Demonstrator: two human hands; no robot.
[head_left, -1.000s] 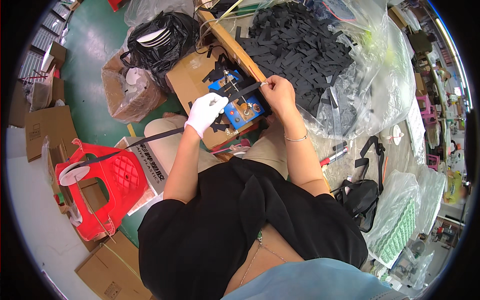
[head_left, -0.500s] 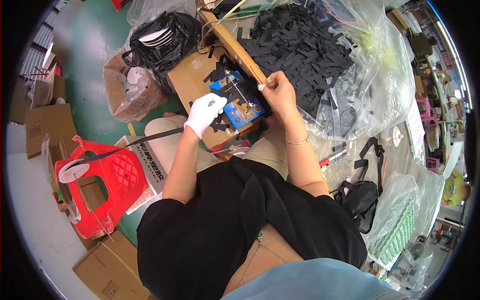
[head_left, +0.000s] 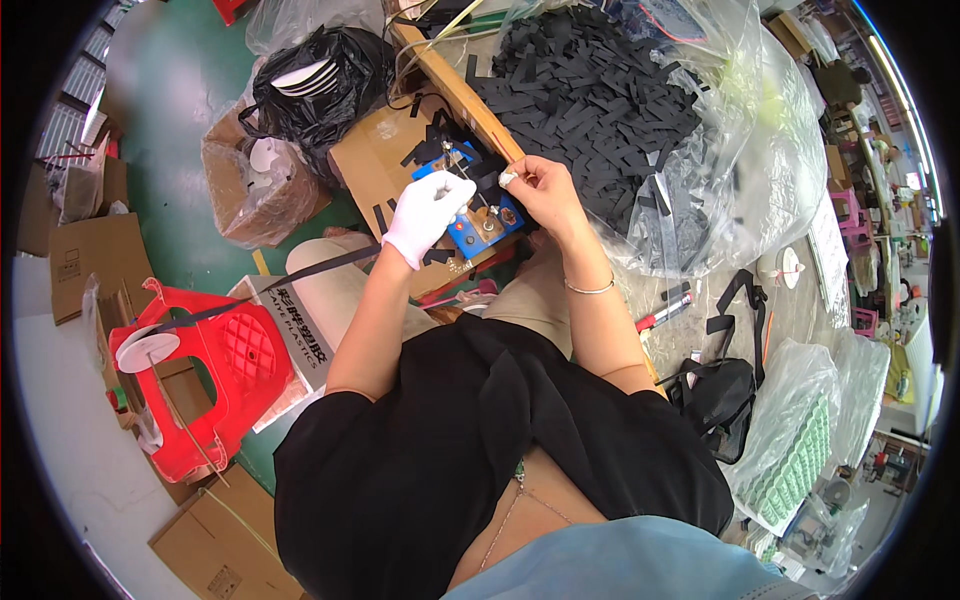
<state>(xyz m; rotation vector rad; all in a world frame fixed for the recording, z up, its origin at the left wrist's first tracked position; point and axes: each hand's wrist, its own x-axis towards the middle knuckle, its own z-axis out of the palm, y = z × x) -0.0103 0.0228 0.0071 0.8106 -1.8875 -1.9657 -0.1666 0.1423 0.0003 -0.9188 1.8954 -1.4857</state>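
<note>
My left hand (head_left: 428,208), in a white glove, rests with its fingers curled down against the top of the small blue machine (head_left: 470,205); whether they pinch the black strap (head_left: 300,270) there I cannot tell. The strap runs as a flat, narrow black band from beneath that hand, down and leftward across my knee, to the white spool (head_left: 140,350) on the red plastic stool (head_left: 215,385). My right hand (head_left: 538,190), bare, has thumb and fingers closed together at the right edge of the machine, a taped fingertip showing; what lies between them is too small to tell. The machine sits on a cardboard box (head_left: 385,165), black offcuts scattered about it. Just beyond my right hand, a clear bag holds a heap of cut black strips (head_left: 590,100).
</note>
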